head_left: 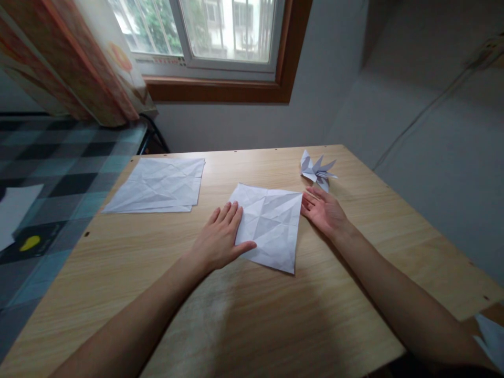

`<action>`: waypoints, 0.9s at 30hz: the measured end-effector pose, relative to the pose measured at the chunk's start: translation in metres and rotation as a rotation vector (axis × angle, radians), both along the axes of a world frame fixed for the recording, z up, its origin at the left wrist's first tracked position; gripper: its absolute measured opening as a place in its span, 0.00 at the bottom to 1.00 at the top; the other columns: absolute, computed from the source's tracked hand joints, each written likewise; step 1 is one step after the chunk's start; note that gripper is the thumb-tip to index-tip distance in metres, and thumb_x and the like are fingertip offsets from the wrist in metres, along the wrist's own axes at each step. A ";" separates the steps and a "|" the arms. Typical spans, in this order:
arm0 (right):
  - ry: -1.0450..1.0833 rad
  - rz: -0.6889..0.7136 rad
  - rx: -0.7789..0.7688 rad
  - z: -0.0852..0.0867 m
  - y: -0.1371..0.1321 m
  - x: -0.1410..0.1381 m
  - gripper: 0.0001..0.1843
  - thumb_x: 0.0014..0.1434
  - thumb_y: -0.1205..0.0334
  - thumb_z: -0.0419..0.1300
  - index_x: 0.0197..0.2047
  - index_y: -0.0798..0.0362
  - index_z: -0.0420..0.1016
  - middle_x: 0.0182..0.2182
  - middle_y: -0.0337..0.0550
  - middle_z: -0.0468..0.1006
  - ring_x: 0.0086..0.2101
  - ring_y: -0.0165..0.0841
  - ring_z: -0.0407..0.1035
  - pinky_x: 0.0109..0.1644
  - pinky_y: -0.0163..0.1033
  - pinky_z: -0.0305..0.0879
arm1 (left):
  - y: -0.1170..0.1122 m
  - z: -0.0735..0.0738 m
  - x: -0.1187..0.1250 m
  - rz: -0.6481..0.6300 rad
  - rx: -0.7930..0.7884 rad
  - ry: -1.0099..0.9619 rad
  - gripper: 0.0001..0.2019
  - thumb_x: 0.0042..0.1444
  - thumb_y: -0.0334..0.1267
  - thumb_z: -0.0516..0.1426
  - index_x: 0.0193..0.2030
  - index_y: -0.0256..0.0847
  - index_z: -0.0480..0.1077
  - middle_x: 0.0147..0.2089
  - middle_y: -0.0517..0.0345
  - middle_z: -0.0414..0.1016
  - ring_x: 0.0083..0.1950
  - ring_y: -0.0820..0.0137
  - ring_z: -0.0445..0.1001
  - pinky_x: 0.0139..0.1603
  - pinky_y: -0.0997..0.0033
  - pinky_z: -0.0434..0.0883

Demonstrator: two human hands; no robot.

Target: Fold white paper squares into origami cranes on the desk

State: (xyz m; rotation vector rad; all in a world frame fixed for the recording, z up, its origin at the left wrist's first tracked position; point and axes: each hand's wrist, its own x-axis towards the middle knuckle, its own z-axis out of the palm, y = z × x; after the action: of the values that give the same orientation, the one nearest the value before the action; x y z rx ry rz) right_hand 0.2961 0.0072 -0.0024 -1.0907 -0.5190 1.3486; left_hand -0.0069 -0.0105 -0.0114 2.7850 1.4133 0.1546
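Observation:
A creased white square sheet of paper (271, 220) lies unfolded on the wooden table in front of me. My left hand (222, 236) rests flat across its left edge, fingers stretched out and thumb on the sheet. At the sheet's right edge, near the upper right corner, is my right hand (325, 212), palm turned partly up and fingers loosely extended. Its fingertips touch or nearly touch that edge; I cannot tell which. Just beyond the right hand stands a folded white paper shape (317, 169) with several pointed flaps.
More creased white sheets (161, 184) lie overlapped at the table's far left. The wooden table (252, 325) ends at a wall below a window (228, 31). Left of it is a checked cloth surface (71, 163) with a white paper (18, 210) on it. A cable (421, 113) hangs along the right wall.

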 end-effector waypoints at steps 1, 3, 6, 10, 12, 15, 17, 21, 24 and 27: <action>0.008 0.029 0.007 0.001 -0.002 -0.003 0.15 0.48 0.53 0.67 0.36 0.50 0.71 0.37 0.44 0.76 0.39 0.38 0.74 0.47 0.47 0.78 | 0.000 0.000 0.000 0.001 0.000 0.000 0.48 0.59 0.70 0.44 0.71 0.29 0.53 0.75 0.32 0.50 0.75 0.46 0.50 0.73 0.47 0.50; -0.026 0.111 0.043 0.002 -0.007 -0.013 0.14 0.51 0.51 0.65 0.36 0.50 0.72 0.38 0.47 0.79 0.40 0.40 0.76 0.48 0.49 0.77 | -0.001 0.000 0.001 0.004 0.009 -0.009 0.48 0.59 0.70 0.44 0.71 0.29 0.53 0.74 0.32 0.50 0.75 0.45 0.50 0.73 0.46 0.51; -0.120 0.244 0.084 0.002 -0.018 -0.032 0.14 0.51 0.57 0.67 0.40 0.53 0.76 0.38 0.48 0.82 0.41 0.41 0.77 0.50 0.49 0.76 | -0.001 0.001 0.001 0.008 0.015 -0.028 0.48 0.59 0.70 0.45 0.72 0.30 0.51 0.75 0.34 0.50 0.75 0.46 0.50 0.73 0.47 0.52; -0.139 0.310 0.052 0.000 -0.030 -0.052 0.18 0.43 0.62 0.71 0.40 0.56 0.78 0.33 0.45 0.84 0.33 0.40 0.78 0.44 0.47 0.76 | 0.001 0.001 -0.001 0.010 -0.006 -0.103 0.46 0.60 0.67 0.48 0.73 0.30 0.48 0.75 0.34 0.50 0.76 0.47 0.49 0.73 0.47 0.52; -0.171 0.238 0.096 0.000 -0.031 -0.054 0.16 0.43 0.61 0.71 0.37 0.55 0.79 0.30 0.43 0.84 0.30 0.38 0.78 0.41 0.45 0.75 | 0.003 0.001 -0.002 0.018 -0.005 -0.187 0.46 0.60 0.65 0.50 0.73 0.31 0.47 0.75 0.33 0.50 0.76 0.48 0.49 0.74 0.48 0.53; -0.303 0.026 0.244 0.004 -0.026 -0.045 0.12 0.45 0.60 0.70 0.34 0.54 0.80 0.29 0.40 0.84 0.29 0.35 0.76 0.38 0.41 0.74 | 0.007 0.000 -0.004 0.043 -0.005 -0.334 0.46 0.60 0.62 0.53 0.74 0.31 0.45 0.75 0.32 0.49 0.76 0.48 0.49 0.73 0.46 0.54; -0.462 -0.147 0.357 0.011 -0.025 -0.036 0.08 0.48 0.59 0.69 0.32 0.53 0.81 0.29 0.38 0.83 0.29 0.34 0.76 0.38 0.40 0.74 | 0.009 -0.001 -0.006 0.066 -0.010 -0.430 0.47 0.59 0.61 0.56 0.74 0.32 0.43 0.75 0.31 0.48 0.76 0.47 0.49 0.73 0.45 0.54; -0.721 -0.361 0.632 0.029 -0.033 -0.023 0.06 0.53 0.57 0.70 0.33 0.49 0.83 0.34 0.37 0.85 0.38 0.38 0.78 0.49 0.46 0.74 | 0.015 -0.001 -0.010 0.134 -0.019 -0.578 0.51 0.56 0.57 0.61 0.75 0.35 0.38 0.76 0.32 0.46 0.76 0.48 0.48 0.74 0.45 0.53; -0.756 0.077 0.765 0.037 -0.037 -0.019 0.07 0.57 0.58 0.68 0.41 0.43 0.85 0.47 0.40 0.84 0.52 0.41 0.76 0.60 0.52 0.68 | 0.019 -0.003 -0.013 0.170 -0.002 -0.641 0.55 0.52 0.54 0.66 0.75 0.37 0.37 0.76 0.33 0.45 0.76 0.47 0.47 0.74 0.44 0.52; -0.786 0.437 0.751 0.026 -0.030 -0.010 0.06 0.61 0.54 0.66 0.38 0.41 0.85 0.51 0.43 0.82 0.60 0.42 0.68 0.66 0.58 0.60 | 0.023 -0.005 -0.018 0.170 0.044 -0.676 0.58 0.50 0.52 0.67 0.75 0.37 0.34 0.76 0.33 0.43 0.76 0.45 0.47 0.74 0.44 0.52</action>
State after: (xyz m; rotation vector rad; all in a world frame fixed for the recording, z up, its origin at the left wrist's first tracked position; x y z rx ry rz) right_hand 0.2857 -0.0225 0.0235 -0.8470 -1.7639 0.8782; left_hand -0.0250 0.0126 -0.0165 2.2702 1.4369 1.0204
